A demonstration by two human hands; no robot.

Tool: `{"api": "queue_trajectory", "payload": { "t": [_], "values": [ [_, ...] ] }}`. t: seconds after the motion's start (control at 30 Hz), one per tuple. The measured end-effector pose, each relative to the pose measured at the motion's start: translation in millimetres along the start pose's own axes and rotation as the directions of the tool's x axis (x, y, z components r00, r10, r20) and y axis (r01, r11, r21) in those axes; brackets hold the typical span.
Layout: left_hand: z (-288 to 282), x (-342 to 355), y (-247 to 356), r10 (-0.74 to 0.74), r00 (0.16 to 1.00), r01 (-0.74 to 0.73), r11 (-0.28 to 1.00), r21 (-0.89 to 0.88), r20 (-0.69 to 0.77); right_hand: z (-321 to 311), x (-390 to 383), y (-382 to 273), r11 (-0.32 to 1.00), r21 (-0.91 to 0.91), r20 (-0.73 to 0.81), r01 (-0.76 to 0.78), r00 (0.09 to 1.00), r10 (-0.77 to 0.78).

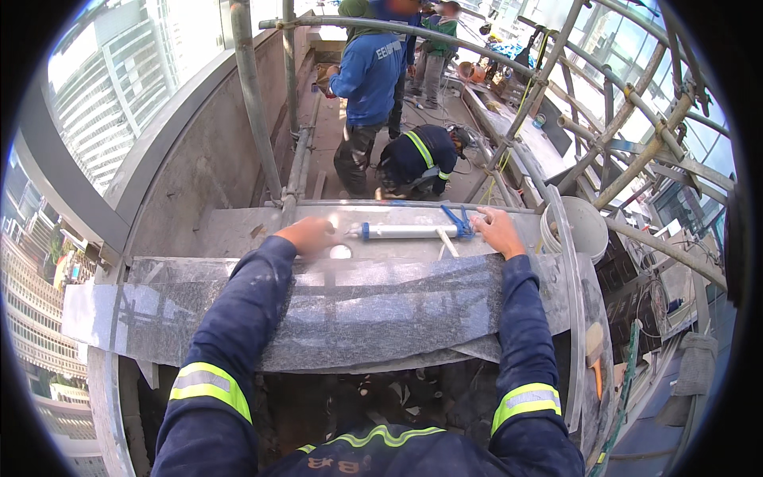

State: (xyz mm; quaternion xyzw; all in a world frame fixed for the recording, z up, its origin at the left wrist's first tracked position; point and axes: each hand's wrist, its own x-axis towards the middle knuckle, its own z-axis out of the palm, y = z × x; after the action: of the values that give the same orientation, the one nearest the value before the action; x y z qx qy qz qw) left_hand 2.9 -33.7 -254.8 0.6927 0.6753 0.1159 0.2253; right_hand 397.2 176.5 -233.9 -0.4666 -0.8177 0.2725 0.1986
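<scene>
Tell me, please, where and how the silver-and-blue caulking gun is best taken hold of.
Probably by its blue handle, the right hand coming from the right: the caulking gun extends crosswise, handle end beside that hand, and its smooth round barrel looks likelier to slip.

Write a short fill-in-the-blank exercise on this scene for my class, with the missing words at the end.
1. The silver-barrelled caulking gun has a ____ trigger.
2. The right hand is nearer that trigger than the ____ hand is.
3. The white bucket stands to the ____ of the caulking gun.

Missing words: blue; left; right.
</scene>
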Motion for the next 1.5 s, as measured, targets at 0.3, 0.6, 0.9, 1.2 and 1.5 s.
{"api": "queue_trajectory", "payload": {
  "t": [0.3,0.6,0.9,1.2,1.5],
  "values": [
    [-5,-3,2,0.049,0.962,-0.074,0.994,-0.082,-0.268,-3,-6,-12,0.984,0.155,-0.553,0.086,0.833,0.014],
    [-4,0,-8,-0.015,0.997,0.011,0.999,-0.049,-0.078,-5,-6,-16,0.975,0.204,-0.540,0.087,0.841,0.038],
    [-12,-6,8,-0.057,0.996,0.062,0.995,-0.072,0.068,-4,-11,-18,0.977,0.209,-0.507,0.043,0.859,0.071],
    [-10,-4,0,-0.052,0.998,0.054,0.998,-0.037,0.037,-2,-5,-13,0.983,0.172,-0.484,0.068,0.874,0.024],
    [-10,0,-1,-0.046,0.998,0.049,0.996,-0.069,0.051,-6,-7,-17,0.980,0.199,-0.444,0.019,0.893,0.073]
  ]
}}
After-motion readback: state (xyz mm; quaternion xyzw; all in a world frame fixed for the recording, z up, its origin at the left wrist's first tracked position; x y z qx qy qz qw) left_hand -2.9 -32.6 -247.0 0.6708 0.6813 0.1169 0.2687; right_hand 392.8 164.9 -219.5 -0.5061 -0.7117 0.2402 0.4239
